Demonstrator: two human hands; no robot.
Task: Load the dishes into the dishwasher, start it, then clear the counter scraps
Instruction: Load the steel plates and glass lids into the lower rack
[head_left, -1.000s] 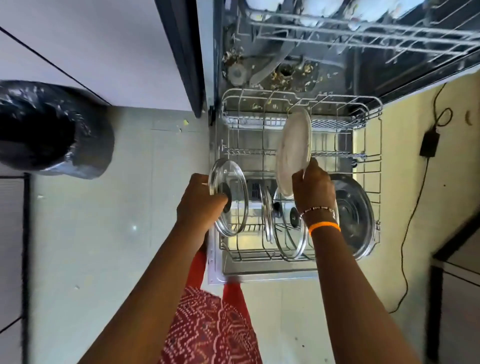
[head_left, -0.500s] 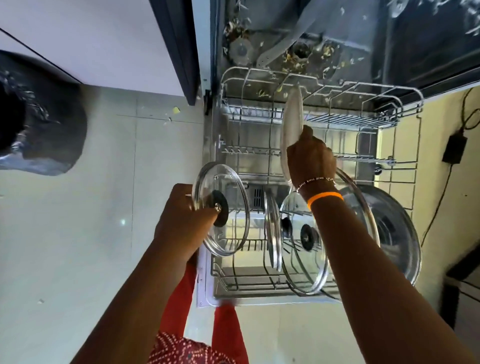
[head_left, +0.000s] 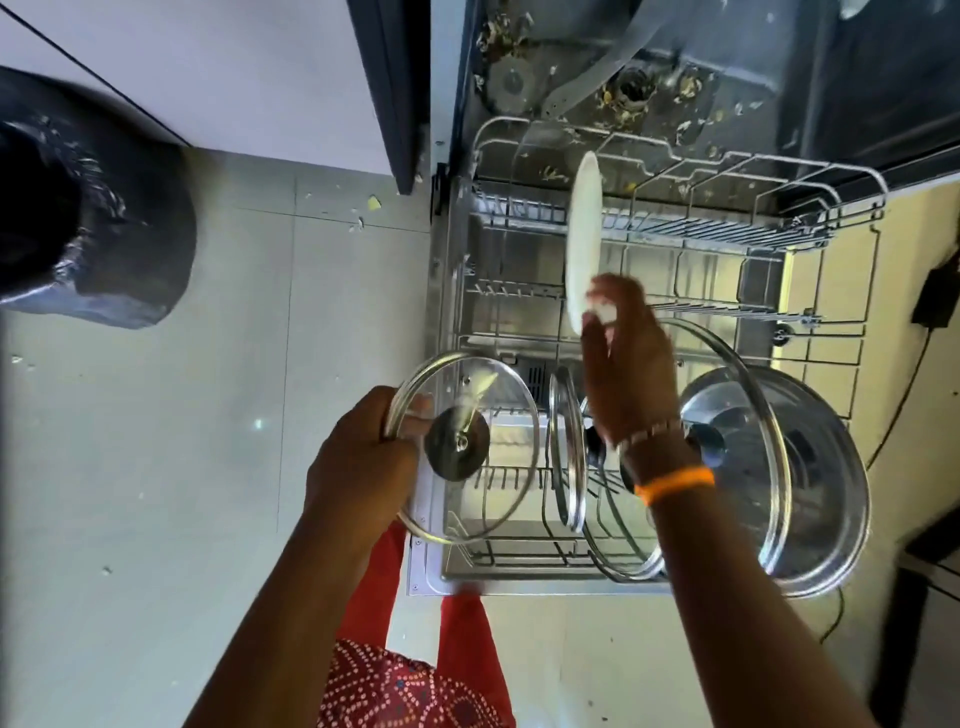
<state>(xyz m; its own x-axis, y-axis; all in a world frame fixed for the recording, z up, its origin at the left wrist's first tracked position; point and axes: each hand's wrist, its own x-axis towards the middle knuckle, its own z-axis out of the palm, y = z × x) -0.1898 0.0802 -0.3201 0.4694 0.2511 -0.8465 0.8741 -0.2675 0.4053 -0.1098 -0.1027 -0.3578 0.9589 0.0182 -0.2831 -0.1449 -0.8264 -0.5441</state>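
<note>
The right hand (head_left: 626, 358) has slid down the upright white plate (head_left: 583, 239), pinching its lower rim above the wire rack (head_left: 675, 228); the left hand (head_left: 363, 457) grips a round glass lid (head_left: 467, 447).

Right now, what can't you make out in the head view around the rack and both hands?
- Right hand: motion-blurred, so whether it grips the white plate is unclear.
- Glass lid behind the right forearm: mostly covered.
- Left hand fingers: hidden behind the held glass lid.
- Upper rack: cut off by the top edge.
- Bin: cropped by the left edge.
</note>
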